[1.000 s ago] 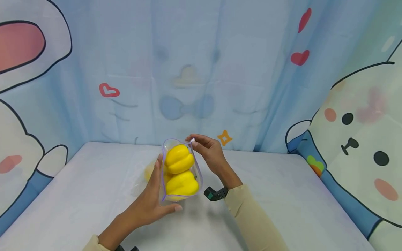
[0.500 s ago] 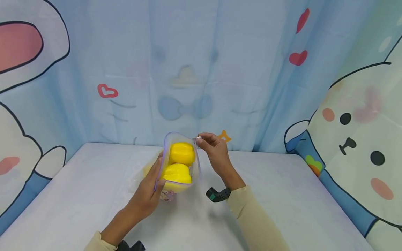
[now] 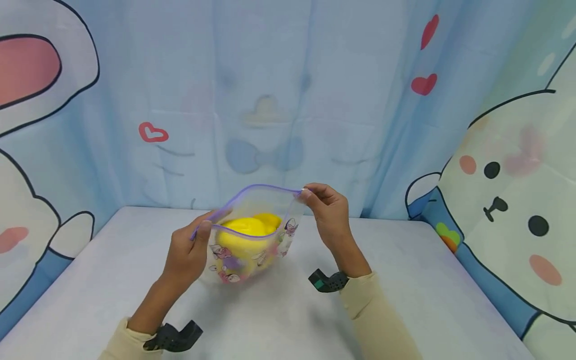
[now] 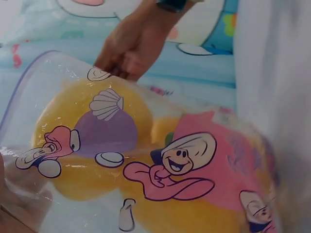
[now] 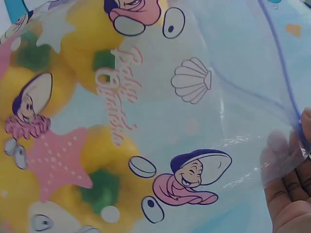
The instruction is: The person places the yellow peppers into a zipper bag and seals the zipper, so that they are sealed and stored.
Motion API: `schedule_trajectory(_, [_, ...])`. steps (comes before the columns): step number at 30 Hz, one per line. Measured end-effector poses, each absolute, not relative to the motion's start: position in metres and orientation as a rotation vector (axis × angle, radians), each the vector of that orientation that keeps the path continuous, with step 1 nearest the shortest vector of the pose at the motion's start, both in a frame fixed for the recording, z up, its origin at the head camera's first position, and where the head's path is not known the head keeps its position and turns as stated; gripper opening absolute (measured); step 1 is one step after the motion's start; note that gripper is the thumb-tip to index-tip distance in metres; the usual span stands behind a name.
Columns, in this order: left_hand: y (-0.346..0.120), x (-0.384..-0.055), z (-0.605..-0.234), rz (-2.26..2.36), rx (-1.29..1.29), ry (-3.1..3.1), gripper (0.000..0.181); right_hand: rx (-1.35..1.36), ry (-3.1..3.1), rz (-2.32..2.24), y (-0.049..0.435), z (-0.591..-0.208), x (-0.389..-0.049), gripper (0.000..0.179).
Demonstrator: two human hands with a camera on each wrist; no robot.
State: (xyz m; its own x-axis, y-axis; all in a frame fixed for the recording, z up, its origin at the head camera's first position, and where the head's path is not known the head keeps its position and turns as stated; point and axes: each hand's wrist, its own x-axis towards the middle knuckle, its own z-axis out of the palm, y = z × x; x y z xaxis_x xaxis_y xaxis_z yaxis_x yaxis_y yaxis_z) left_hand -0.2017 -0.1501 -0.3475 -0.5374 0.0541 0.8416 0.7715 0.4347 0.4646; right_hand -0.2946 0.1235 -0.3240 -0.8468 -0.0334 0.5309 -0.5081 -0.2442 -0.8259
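A clear zip bag (image 3: 229,262) with a purple zip edge and cartoon prints stands in the middle of the head view, its mouth spread wide. Several yellow bell peppers (image 3: 249,226) lie inside it; green patches show on them through the film in the right wrist view. My left hand (image 3: 185,255) grips the left end of the mouth, thumb on the near side. At the opposite corner, my right hand (image 3: 330,215) pinches the zip edge by a small white piece. The right wrist view shows its fingers (image 5: 286,194) at the bag's corner.
Under the bag lies a white tabletop (image 3: 270,320), its far edge meeting a light blue printed curtain (image 3: 265,100). A dark band with a camera sits on each wrist, the right one (image 3: 328,281) hanging just below the hand.
Both hands have moved apart, stretching the bag's mouth sideways. The left hand shifted left to the mouth's end; the right moved right with its corner. The bag turned, showing its printed side.
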Motion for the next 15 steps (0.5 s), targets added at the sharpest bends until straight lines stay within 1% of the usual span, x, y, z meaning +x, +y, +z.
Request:
schedule_trajectory(4, [-0.154, -0.196, -0.337, -1.259, -0.542, -1.95, 0.034, 0.688, -1.655, 2.105, 0.139, -0.314, -0.28, 0.015])
schedule_trajectory(8, [-0.156, -0.189, -0.326, -1.395, -0.426, -2.061, 0.038, 0.71, -1.589, 2.11, 0.155, -0.307, -0.266, 0.021])
schedule_trajectory(12, [-0.154, -0.187, -0.318, -1.565, -0.386, -2.14, 0.045, 0.677, -1.575, 2.135, 0.164, -0.304, -0.254, 0.016])
schedule_trajectory(15, [-0.15, -0.187, -0.317, -1.694, -0.376, -2.168, 0.049, 0.6, -1.622, 2.128, 0.168, -0.306, -0.247, 0.011])
